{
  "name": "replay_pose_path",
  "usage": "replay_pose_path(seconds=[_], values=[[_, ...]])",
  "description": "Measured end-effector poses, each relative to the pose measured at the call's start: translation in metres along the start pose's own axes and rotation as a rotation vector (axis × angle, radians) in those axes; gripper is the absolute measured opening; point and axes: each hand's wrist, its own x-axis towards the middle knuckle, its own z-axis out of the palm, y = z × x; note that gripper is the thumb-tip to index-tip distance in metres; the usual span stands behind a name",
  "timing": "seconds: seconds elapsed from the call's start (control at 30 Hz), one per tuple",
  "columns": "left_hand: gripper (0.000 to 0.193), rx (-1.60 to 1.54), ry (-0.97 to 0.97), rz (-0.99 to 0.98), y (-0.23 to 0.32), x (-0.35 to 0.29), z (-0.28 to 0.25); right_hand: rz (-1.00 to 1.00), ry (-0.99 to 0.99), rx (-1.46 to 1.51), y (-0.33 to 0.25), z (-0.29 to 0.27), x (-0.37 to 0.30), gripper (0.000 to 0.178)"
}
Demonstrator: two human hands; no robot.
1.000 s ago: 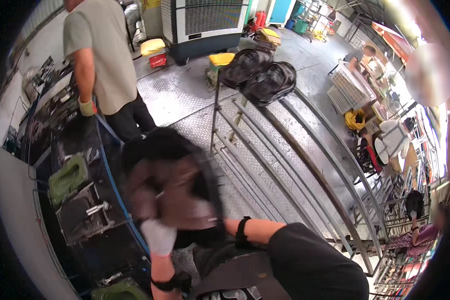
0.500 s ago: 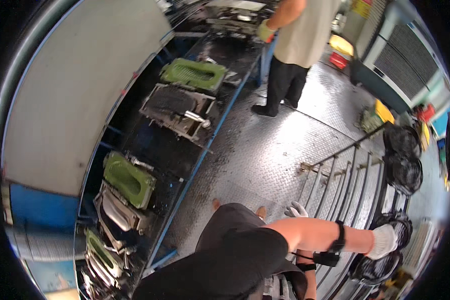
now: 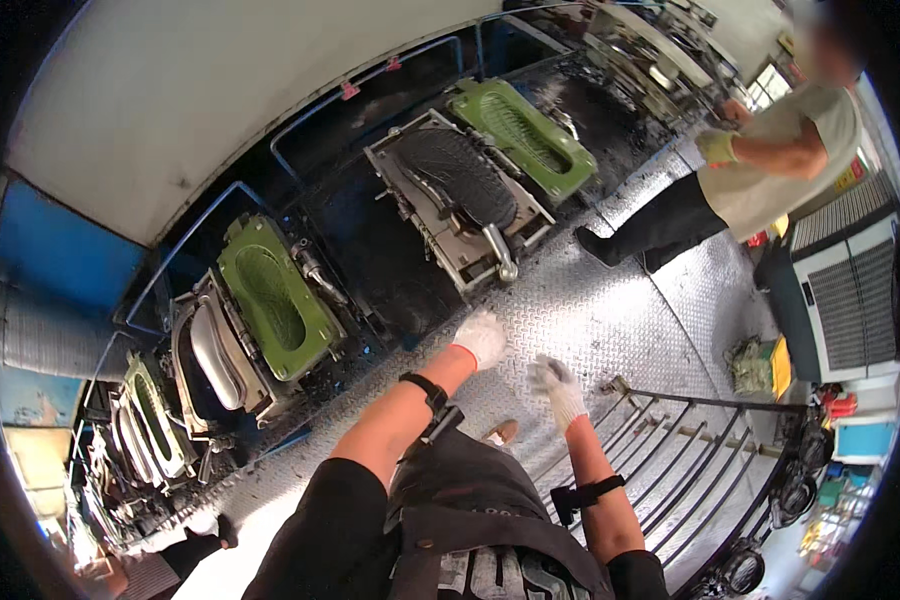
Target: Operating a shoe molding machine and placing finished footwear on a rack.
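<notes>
My left hand (image 3: 481, 341), in a white glove, hangs above the metal floor near the front edge of the mould line. Its fingers are curled out of sight, and I cannot tell whether it holds anything. My right hand (image 3: 558, 390), gloved too, is just to its right with fingers apart and nothing in them. Beyond my left hand lies an opened shoe-sole mould: a metal frame with a black sole shape (image 3: 460, 180) and a silver handle (image 3: 500, 252), beside its green mould half (image 3: 528, 138). Another green mould half (image 3: 273, 297) lies left of my left hand.
A barred metal rack (image 3: 690, 450) with round black pieces (image 3: 793, 497) at its end stands to my right. A co-worker (image 3: 770, 170) in a light shirt and gloves stands at the far right. A blue rail (image 3: 300, 130) runs behind the moulds.
My view has turned toward the mould line. My left hand has come away from the black pieces on the rack at the right and is now in front of me, beside my right hand.
</notes>
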Motion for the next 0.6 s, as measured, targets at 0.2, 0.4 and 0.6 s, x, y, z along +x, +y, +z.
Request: replay_pose_path(seconds=[0.2, 0.4, 0.6], values=[[0.019, 0.094, 0.01, -0.15, -0.076, -0.101, 0.074, -0.28, 0.005, 0.074, -0.07, 0.069, 0.058, 0.036], [0.029, -0.032, 0.28, -0.647, -0.093, -0.124, 0.083, -0.997, 0.297, -0.691, -0.133, 0.119, 0.107, 0.043], [0.041, 0.437, 0.254, -0.354, -0.082, 0.009, 0.163, -1.138, 0.238, -1.22, -0.193, 0.175, 0.152, 0.08]])
